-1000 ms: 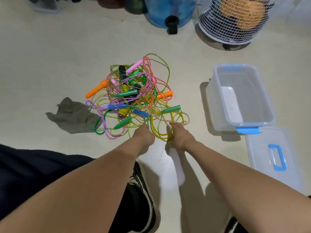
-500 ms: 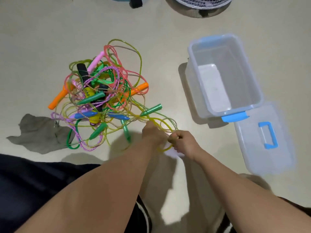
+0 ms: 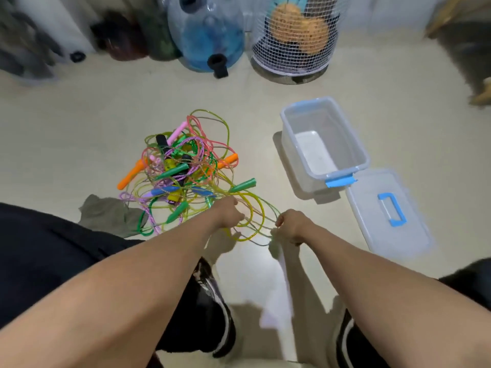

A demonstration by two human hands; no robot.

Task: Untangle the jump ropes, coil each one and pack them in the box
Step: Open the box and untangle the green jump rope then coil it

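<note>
A tangled heap of jump ropes (image 3: pixel 183 171) lies on the floor, with orange, green, pink, blue and black handles. Yellow-green rope loops (image 3: pixel 256 212) trail from the heap toward me. My left hand (image 3: pixel 229 215) grips these loops at the heap's near edge. My right hand (image 3: pixel 291 225) pinches the same loops a little to the right, lifted just off the floor. The clear plastic box (image 3: pixel 353 147) with a blue latch stands open to the right of the heap. Its lid (image 3: pixel 388 213) with a blue handle lies flat beside it.
A grey cloth (image 3: pixel 109 216) lies left of the heap. A blue water jug (image 3: pixel 207 35) and a white wire fan (image 3: pixel 295 35) stand at the back. My black shoes (image 3: pixel 212 301) sit below my arms.
My hands have drawn apart, stretching the yellow-green loops between them. The camera has tilted up, bringing the jug and fan back into view.
</note>
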